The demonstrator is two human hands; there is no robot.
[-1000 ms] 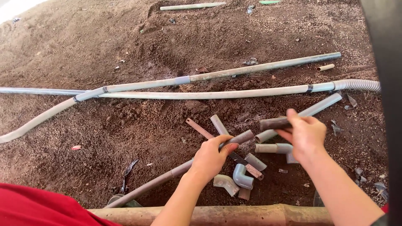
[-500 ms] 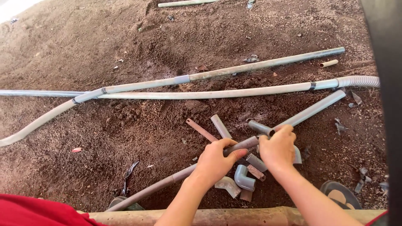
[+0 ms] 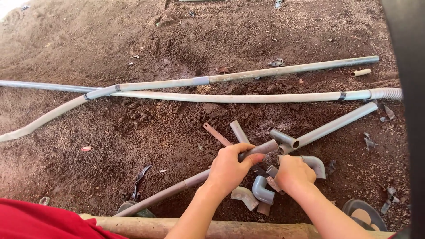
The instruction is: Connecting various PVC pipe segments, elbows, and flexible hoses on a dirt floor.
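Note:
My left hand [image 3: 230,168] grips a long grey pipe [image 3: 177,189] near its upper end, low in the middle of the head view. My right hand [image 3: 293,173] is closed over a curved grey elbow bend [image 3: 315,163] just to the right of it. Between and below my hands lie loose grey fittings, among them a small elbow [image 3: 262,190] and a bent piece [image 3: 244,196]. Another straight grey pipe [image 3: 336,125] runs up to the right, with a short angled piece [image 3: 281,137] at its near end.
Brown soil covers the ground. Two long grey conduits [image 3: 248,75] [image 3: 230,97] cross the scene from left to right. A rusty flat strip [image 3: 217,134] and a short pipe stub [image 3: 239,131] lie above my hands. A wooden pole [image 3: 133,223] runs along the bottom edge. A sandal [image 3: 365,214] lies at the lower right.
My right hand came down from the short angled piece to the curved elbow bend and closed on it. My left hand kept its grip on the long pipe.

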